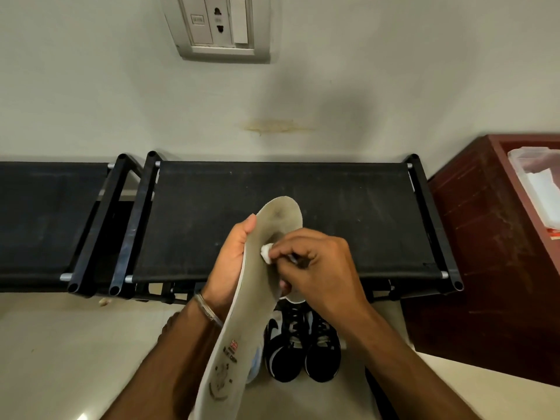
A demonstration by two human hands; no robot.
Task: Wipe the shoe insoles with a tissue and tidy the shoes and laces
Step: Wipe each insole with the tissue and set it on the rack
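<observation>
A long grey insole (242, 322) with a printed logo near its heel is held up lengthwise in front of me. My left hand (228, 262) grips its left edge from behind, thumb at the rim. My right hand (315, 268) pinches a small wad of white tissue (266, 252) and presses it against the insole's upper half. Below, on the pale floor, stands a pair of black and white sneakers (303, 347) with black laces, toes pointing toward me. A second pale insole edge (292, 298) peeks out under my right hand.
A black fabric-topped shoe rack (348, 213) stands against the wall, with another rack (45, 213) to its left. A dark red wooden cabinet (485, 237) is at the right, holding a clear plastic box (536, 183). A wall socket (218, 25) is above.
</observation>
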